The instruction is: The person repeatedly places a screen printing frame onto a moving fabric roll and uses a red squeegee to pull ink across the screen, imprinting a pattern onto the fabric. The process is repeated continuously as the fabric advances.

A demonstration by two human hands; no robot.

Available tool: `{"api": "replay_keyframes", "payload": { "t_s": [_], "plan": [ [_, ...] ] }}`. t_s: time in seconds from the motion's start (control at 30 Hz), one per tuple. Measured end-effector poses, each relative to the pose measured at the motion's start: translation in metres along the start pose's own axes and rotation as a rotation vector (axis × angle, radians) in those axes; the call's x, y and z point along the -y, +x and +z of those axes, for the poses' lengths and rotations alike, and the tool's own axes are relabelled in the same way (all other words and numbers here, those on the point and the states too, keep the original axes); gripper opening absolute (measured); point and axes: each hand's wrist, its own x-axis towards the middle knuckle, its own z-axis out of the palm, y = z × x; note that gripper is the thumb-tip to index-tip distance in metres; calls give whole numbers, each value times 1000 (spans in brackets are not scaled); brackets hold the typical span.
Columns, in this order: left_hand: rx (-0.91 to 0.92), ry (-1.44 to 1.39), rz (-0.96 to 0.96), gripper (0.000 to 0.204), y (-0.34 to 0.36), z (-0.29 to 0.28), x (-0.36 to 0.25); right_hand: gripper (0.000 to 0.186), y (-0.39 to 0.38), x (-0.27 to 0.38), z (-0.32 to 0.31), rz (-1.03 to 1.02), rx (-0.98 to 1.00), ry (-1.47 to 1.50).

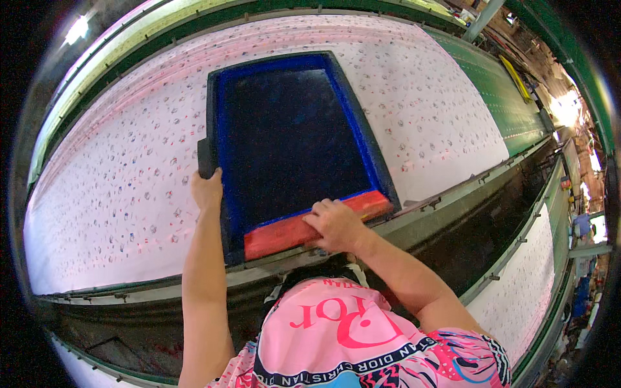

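A large screen-printing frame (294,129) lies on a long sheet of white fabric (129,174) printed with small scattered motifs. Its middle is dark, bordered by blue, with dark outer bars. Along its near end runs a red strip (278,237). My left hand (207,189) is closed at the lower end of a short dark handle (206,158) on the frame's left side. The fingers of my right hand (337,223) curl over the red strip near its middle, with the palm toward me. What lies under the frame is hidden.
The fabric covers a long table, whose green top (501,97) shows at the far right. A rail with small stops (446,200) edges the table's near side. Other long tables with printed fabric (517,291) stand behind me and beyond. A yellow object (515,77) lies at the far right.
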Motion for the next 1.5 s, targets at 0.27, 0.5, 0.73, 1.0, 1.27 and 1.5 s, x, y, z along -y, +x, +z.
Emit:
{"api": "replay_keyframes", "payload": {
  "t_s": [0.27,0.5,0.73,1.0,1.27,1.5],
  "plan": [
    [-82,181,8,61,14,12,5,46,-36,-64,-8,-156,-50,337],
    [-158,294,-12,62,28,11,25,48,-77,-194,-28,106,-427,402],
    [-68,187,-12,58,26,19,6,71,-44,-256,-3,283,-544,747],
    [-33,153,-3,49,17,14,11,57,-40,-260,29,473,-781,1105],
    [-49,100,-7,51,23,7,30,53,-37,-246,-5,567,-781,1366],
    [42,-157,-115,43,28,-1,7,58,-31,-237,-46,460,-738,1545]
  ]
}}
